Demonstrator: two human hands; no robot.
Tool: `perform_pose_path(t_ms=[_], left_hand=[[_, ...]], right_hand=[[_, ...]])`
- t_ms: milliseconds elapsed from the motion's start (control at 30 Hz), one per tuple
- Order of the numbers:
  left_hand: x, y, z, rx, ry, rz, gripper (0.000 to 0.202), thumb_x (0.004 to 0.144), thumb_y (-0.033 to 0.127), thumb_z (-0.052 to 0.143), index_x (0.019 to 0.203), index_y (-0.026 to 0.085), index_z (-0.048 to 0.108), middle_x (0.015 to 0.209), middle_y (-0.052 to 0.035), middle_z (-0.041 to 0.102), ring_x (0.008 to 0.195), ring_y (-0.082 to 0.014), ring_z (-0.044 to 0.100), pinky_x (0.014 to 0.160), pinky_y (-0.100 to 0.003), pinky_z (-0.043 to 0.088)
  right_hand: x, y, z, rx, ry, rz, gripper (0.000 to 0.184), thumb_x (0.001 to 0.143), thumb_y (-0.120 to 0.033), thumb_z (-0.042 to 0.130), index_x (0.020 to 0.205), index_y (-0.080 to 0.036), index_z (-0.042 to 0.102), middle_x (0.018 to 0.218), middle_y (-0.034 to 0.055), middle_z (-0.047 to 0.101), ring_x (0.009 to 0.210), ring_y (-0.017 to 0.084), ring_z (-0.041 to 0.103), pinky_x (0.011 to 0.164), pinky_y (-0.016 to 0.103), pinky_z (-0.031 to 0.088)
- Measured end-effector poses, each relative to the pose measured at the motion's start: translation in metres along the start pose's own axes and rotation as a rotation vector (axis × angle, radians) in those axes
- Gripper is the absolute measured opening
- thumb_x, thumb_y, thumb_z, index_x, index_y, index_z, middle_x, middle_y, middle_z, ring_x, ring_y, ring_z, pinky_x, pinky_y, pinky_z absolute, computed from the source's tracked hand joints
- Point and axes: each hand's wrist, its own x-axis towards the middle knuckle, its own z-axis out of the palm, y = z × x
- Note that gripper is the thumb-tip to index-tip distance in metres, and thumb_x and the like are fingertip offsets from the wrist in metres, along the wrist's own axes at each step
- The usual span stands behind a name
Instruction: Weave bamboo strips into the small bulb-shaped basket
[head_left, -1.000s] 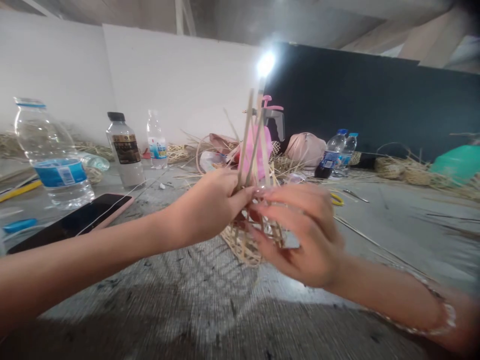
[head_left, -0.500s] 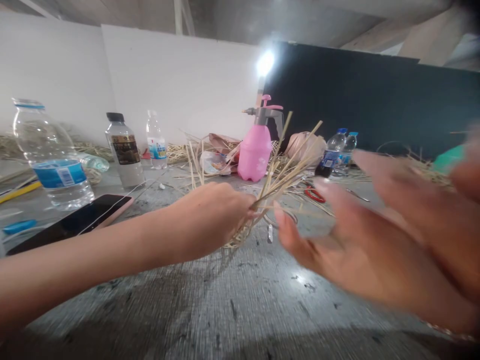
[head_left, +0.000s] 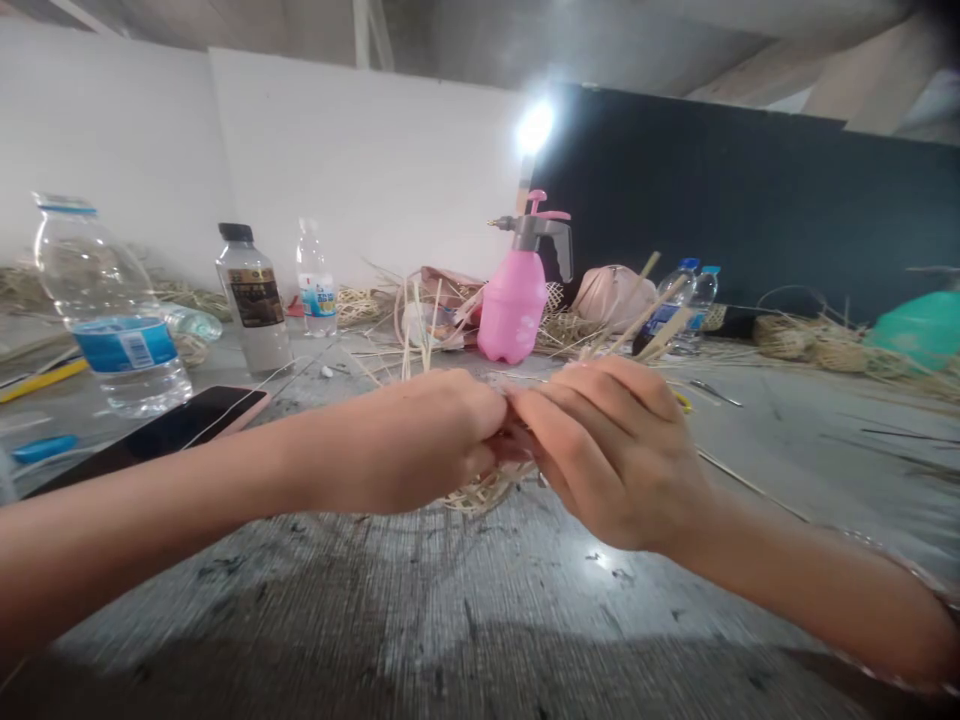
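My left hand (head_left: 427, 440) and my right hand (head_left: 615, 450) meet over the middle of the table, fingers curled and fingertips touching. Between and below them shows a small woven bamboo piece (head_left: 487, 492), its openwork underside just above or on the tabletop; I cannot tell which. Both hands are closed on it, though the fingertips hide the exact grip. Loose bamboo strips (head_left: 651, 320) stick up behind my right hand, and others (head_left: 417, 335) rise behind my left.
Behind the hands stands a pink spray bottle (head_left: 513, 305) below a bright lamp (head_left: 535, 127). On the left are a clear water bottle (head_left: 124, 350), a dark-capped bottle (head_left: 255, 300) and a phone (head_left: 150, 440). Tweezers-like metal (head_left: 716, 392) and woven pieces (head_left: 787, 338) lie right.
My right hand, spread and blurred at the right before, has come in to the left and closed at the woven piece beside my left hand. The left hand has stayed closed there.
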Motion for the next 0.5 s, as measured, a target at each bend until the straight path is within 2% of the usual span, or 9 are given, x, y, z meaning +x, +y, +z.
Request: perform_pose_path(t_ms=[167, 267, 367, 500], left_hand=[[0.0017, 0.0018, 0.0003, 0.002, -0.025, -0.003, 0.023, 0.085, 0.014, 0.042, 0.062, 0.018, 0.046, 0.054, 0.0036, 0.047, 0.046, -0.0068, 0.038, 0.046, -0.026, 0.027], [0.0008, 0.0027, -0.0005, -0.023, -0.024, -0.021, 0.025, 0.085, 0.016, 0.044, 0.060, 0.017, 0.043, 0.056, 0.0037, 0.049, 0.047, -0.0061, 0.040, 0.046, -0.024, 0.029], [0.0002, 0.0035, -0.0011, -0.022, -0.042, -0.035, 0.022, 0.085, 0.017, 0.044, 0.062, 0.017, 0.046, 0.059, 0.0032, 0.049, 0.050, -0.0070, 0.041, 0.047, -0.023, 0.030], [0.0001, 0.0034, -0.0020, -0.057, -0.101, -0.082, 0.021, 0.088, 0.026, 0.043, 0.069, 0.018, 0.049, 0.063, 0.0022, 0.052, 0.053, -0.0092, 0.045, 0.048, -0.023, 0.032]], right_hand=[[-0.0026, -0.0003, 0.0003, -0.011, -0.029, 0.009, 0.008, 0.085, -0.018, 0.049, 0.089, -0.017, 0.056, 0.088, 0.0068, 0.069, 0.097, 0.022, 0.059, 0.097, 0.041, 0.043], [-0.0013, 0.0020, 0.0007, 0.002, -0.057, -0.002, 0.005, 0.085, -0.020, 0.051, 0.086, -0.017, 0.055, 0.088, 0.0069, 0.068, 0.105, 0.023, 0.057, 0.102, 0.044, 0.039], [-0.0006, 0.0037, 0.0011, -0.028, -0.051, -0.020, 0.007, 0.085, -0.019, 0.049, 0.084, -0.019, 0.056, 0.076, 0.0030, 0.066, 0.088, 0.020, 0.058, 0.100, 0.042, 0.040], [-0.0009, 0.0025, 0.0005, -0.067, -0.045, -0.010, 0.013, 0.083, -0.019, 0.051, 0.071, -0.021, 0.056, 0.063, 0.0006, 0.058, 0.068, 0.018, 0.049, 0.096, 0.037, 0.041]])
